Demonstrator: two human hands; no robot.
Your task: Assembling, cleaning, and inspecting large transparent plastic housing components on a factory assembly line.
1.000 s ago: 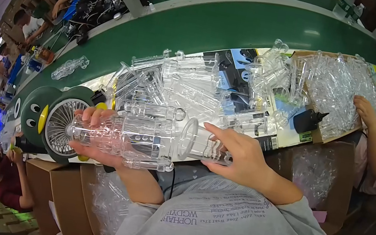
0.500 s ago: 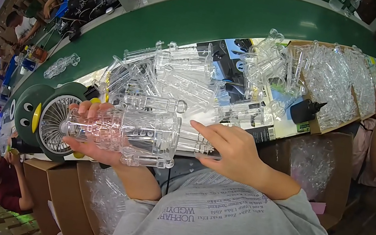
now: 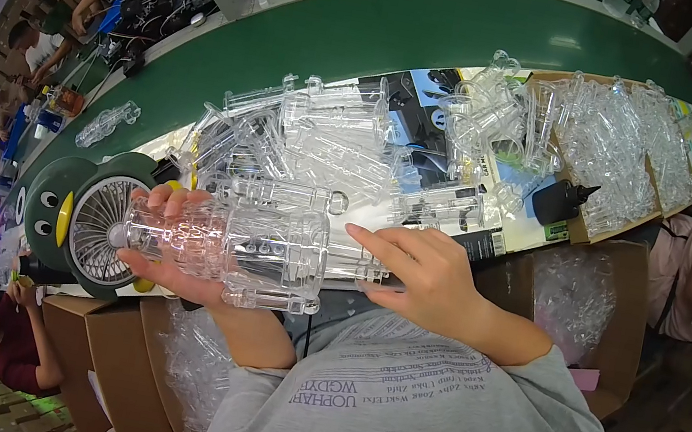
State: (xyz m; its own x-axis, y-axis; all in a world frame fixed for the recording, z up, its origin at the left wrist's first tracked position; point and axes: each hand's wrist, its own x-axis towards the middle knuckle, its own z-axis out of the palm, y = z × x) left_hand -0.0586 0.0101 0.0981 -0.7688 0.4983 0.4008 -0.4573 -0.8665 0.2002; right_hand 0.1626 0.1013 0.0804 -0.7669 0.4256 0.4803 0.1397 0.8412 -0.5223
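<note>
My left hand (image 3: 174,246) is wrapped round a large clear plastic vessel (image 3: 274,254) with a narrower end, ribbed walls and small side posts. It lies sideways, its wide end toward my right hand. Beside that wide end, my right hand (image 3: 424,271) has its index finger and thumb stretched out and apart, other fingers curled. Clear plastic shows between them, but whether they touch it is hard to see. Just beyond the vessel lies a clear tube-like part (image 3: 280,193) with a ring end. A pile of similar clear parts (image 3: 335,145) spreads over the printed sheets.
A green fan (image 3: 100,219) with a bird face stands at the left. Toward the right are a black bottle (image 3: 560,201) with a pointed nozzle and a cardboard tray (image 3: 607,230) of clear parts. Cardboard boxes (image 3: 97,339) flank me. Co-workers sit at both sides.
My hands and the vessel have barely moved; the vessel has turned slightly. At the far right, the co-worker's arm and hand have shifted.
</note>
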